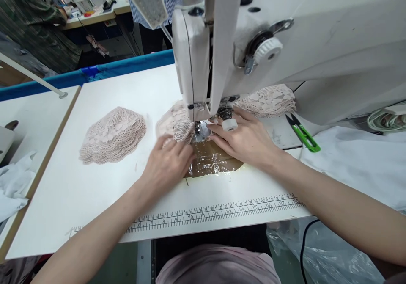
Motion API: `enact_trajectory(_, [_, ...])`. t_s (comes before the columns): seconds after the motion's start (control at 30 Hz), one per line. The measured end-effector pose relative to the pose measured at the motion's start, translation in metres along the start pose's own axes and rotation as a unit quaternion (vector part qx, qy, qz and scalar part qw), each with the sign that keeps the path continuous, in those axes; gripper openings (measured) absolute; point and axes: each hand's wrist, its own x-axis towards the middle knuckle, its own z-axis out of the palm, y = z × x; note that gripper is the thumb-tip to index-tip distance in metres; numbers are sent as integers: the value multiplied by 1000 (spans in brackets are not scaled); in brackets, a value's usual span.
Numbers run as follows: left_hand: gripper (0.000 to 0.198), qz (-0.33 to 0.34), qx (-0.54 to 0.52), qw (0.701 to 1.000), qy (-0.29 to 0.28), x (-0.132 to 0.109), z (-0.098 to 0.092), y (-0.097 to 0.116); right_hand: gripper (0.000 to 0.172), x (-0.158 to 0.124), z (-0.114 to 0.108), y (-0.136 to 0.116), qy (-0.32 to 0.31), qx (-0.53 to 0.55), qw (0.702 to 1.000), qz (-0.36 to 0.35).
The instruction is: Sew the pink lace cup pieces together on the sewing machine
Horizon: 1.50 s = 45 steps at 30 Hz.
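A pale pink lace piece (176, 121) lies bunched at the presser foot (197, 128) of a white sewing machine (196, 64). My left hand (171, 159) is at its near edge, fingers curled onto the lace and slightly blurred by motion. My right hand (245, 136) reaches in from the right, its fingers stretched out beside the needle area and nothing visible gripped in them. Under both hands, shiny brown tape (215, 159) covers the machine bed. The fingertips of my right hand are partly hidden by the machine's parts.
A stack of lace pieces (114, 136) lies on the left of the white table (95, 199); another lace stack (269, 100) is behind my right hand. Green thread snips (304, 133) lie at right by white cloth (358, 161). A printed ruler (215, 214) runs along the front edge.
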Motion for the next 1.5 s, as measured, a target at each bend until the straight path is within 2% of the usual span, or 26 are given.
enact_trajectory(0.1, [13,107,-196,974,-26,-4,-6,13,31,2,-5,1,-10,-4,1000,1])
enact_trajectory(0.17, [18,115,-239,964,-8,-5,-8,13,32,2,-6,1,-12,2,1000,1])
enact_trajectory(0.23, [22,50,-189,981,21,-3,-8,7,32,1,-5,1,-17,18,1000,5])
enact_trajectory(0.27, [22,6,-142,990,18,-3,-8,2,32,0,-5,0,-23,33,999,9])
enact_trajectory(0.33, [24,-68,-59,995,-33,-1,-7,-6,32,-1,-4,-2,-37,74,996,27])
enact_trajectory(0.4, [23,-111,-23,989,-100,-2,-7,-10,31,-1,-5,-6,-55,131,988,53])
enact_trajectory(0.5, [18,-167,-66,975,-128,-3,-7,-6,30,1,-8,-13,-95,225,965,95])
enact_trajectory(0.57, [16,-202,-152,963,-95,-3,-8,0,30,3,-12,-17,-130,287,942,119])
enact_trajectory(0.63, [15,-227,-237,944,-32,-2,-9,3,26,4,-16,-20,-163,346,913,143])
enact_trajectory(0.7, [14,-228,-279,932,33,1,-12,3,21,6,-19,-22,-187,407,880,158])
enact_trajectory(0.77, [13,-209,-309,926,64,3,-15,1,18,5,-20,-24,-204,469,841,177])
enact_trajectory(0.9, [14,-213,-404,889,17,1,-19,-3,20,3,-21,-27,-253,583,728,257])
enact_trajectory(0.97, [14,-230,-439,869,-1,0,-19,-2,24,3,-20,-28,-263,609,693,282])
enact_trajectory(1.03, [22,-236,-460,856,-9,-1,-17,0,27,4,-20,-30,-261,612,690,283])
enact_trajectory(1.13, [43,-230,-474,849,-26,-2,-13,2,28,5,-20,-34,-254,573,732,265])
enact_trajectory(1.23, [46,-226,-484,845,-36,-3,-10,1,25,5,-20,-38,-253,529,769,254])
enact_trajectory(1.33, [44,-244,-484,840,-32,-5,-9,0,23,4,-17,-38,-243,524,778,248])
enact_trajectory(1.4, [40,-260,-482,836,-26,-5,-10,-1,23,4,-15,-37,-240,531,771,255])
enact_trajectory(1.43, [37,-266,-482,834,-24,-5,-11,-1,24,4,-14,-36,-245,542,759,265])
enact_trajectory(1.5, [32,-272,-483,832,-25,-4,-13,0,26,5,-13,-35,-269,584,708,291])
